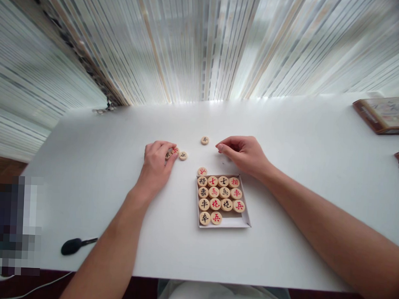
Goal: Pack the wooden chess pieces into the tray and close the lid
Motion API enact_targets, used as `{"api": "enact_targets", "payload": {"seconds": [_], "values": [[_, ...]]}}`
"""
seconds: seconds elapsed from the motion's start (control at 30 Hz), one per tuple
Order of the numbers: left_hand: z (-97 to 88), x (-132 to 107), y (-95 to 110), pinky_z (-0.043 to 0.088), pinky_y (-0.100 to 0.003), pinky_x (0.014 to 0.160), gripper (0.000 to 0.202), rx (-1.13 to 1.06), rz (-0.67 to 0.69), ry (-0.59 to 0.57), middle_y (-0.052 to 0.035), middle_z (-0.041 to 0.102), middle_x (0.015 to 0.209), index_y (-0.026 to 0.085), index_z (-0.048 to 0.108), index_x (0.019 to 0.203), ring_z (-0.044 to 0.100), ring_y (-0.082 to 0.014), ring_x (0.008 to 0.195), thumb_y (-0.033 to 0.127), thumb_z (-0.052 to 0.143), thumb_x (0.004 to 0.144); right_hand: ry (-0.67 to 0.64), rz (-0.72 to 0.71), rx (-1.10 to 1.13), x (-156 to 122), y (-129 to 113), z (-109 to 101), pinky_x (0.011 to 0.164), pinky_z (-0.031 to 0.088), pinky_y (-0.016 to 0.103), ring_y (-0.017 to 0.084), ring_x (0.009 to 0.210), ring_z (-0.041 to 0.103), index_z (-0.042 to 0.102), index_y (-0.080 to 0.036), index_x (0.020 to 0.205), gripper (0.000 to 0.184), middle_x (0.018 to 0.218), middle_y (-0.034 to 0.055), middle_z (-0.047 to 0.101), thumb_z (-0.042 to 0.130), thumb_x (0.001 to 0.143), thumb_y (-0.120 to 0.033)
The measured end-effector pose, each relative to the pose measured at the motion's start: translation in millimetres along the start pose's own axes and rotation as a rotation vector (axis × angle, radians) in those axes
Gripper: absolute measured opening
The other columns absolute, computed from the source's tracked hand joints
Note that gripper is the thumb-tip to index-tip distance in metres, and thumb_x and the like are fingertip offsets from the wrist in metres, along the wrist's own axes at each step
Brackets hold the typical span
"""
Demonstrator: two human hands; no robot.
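Observation:
My left hand is closed around Chinese chess pieces at the left. A red-marked piece and a black-marked piece show between its thumb and fingers. Just right of the thumb, a black-marked piece lies on the table. My right hand hovers with thumb and fingertips pinched together and no piece visible in them. Left of those fingertips lies another black-marked piece. A shallow open box holds rows of round wooden pieces, its front right corner bare. One red-marked piece sits at its back left corner.
The white table reaches back to a striped curtain. At the far right lies a brown-edged box. A black rounded object with a thin handle lies near the front left edge, partly behind my left forearm.

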State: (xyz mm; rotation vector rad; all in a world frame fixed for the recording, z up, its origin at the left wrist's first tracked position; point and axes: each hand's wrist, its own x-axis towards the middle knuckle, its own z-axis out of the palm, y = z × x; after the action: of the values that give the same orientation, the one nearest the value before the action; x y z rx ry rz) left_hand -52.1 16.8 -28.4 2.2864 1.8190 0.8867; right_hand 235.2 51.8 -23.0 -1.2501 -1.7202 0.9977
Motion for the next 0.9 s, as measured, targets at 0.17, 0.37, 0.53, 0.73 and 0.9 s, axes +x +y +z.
{"api": "enact_targets", "payload": {"seconds": [0.17, 0.37, 0.53, 0.73, 0.9], "values": [[-7.3, -2, 15, 0.052, -0.048, 0.108, 0.022, -0.041, 0.081, 0.048, -0.0105, 0.078, 0.119, 0.020, 0.071, 0.124, 0.065, -0.0310, 0.116, 0.027, 0.058, 0.107, 0.009, -0.019, 0.002, -1, -1, 1, 0.060, 0.040, 0.029, 0.015, 0.063, 0.053, 0.083, -0.013, 0.088, 0.036, 0.072, 0.0053, 0.073, 0.071, 0.090, -0.046], [-7.4, -14, 52, 0.057, -0.041, 0.099, 0.025, -0.393, 0.117, -0.032, -0.0072, 0.079, 0.119, 0.023, 0.071, 0.129, 0.070, -0.0238, 0.111, 0.026, 0.066, 0.105, -0.014, -0.017, 0.019, -6, -12, 3, 0.063, 0.044, 0.030, 0.017, 0.067, 0.059, 0.082, -0.014, 0.085, 0.036, 0.075, 0.0060, 0.075, 0.072, 0.091, -0.048], [-2.5, -20, 67, 0.058, -0.038, 0.095, 0.029, -0.669, 0.023, -0.154, -0.0078, 0.079, 0.126, 0.026, 0.074, 0.132, 0.072, -0.0213, 0.109, 0.028, 0.071, 0.103, -0.127, 0.013, 0.096, -15, -31, 4, 0.063, 0.046, 0.029, 0.018, 0.070, 0.063, 0.083, -0.015, 0.079, 0.040, 0.076, 0.0076, 0.077, 0.076, 0.091, -0.052], [-2.8, -21, 72, 0.064, -0.040, 0.095, 0.026, -0.879, -0.079, -0.197, -0.0100, 0.081, 0.118, 0.023, 0.079, 0.125, 0.076, -0.0222, 0.104, 0.029, 0.076, 0.100, -0.269, 0.086, 0.267, -24, -45, 5, 0.065, 0.048, 0.029, 0.017, 0.070, 0.065, 0.083, -0.016, 0.077, 0.037, 0.076, 0.0068, 0.079, 0.085, 0.084, -0.052], [-5.6, -21, 75, 0.068, -0.036, 0.092, 0.025, -0.997, -0.165, -0.166, -0.0092, 0.084, 0.113, 0.021, 0.082, 0.119, 0.080, -0.0218, 0.100, 0.027, 0.081, 0.095, -0.288, 0.130, 0.300, -25, -47, 4, 0.068, 0.051, 0.030, 0.018, 0.071, 0.065, 0.083, -0.016, 0.077, 0.038, 0.076, 0.0070, 0.077, 0.090, 0.080, -0.052]]}}
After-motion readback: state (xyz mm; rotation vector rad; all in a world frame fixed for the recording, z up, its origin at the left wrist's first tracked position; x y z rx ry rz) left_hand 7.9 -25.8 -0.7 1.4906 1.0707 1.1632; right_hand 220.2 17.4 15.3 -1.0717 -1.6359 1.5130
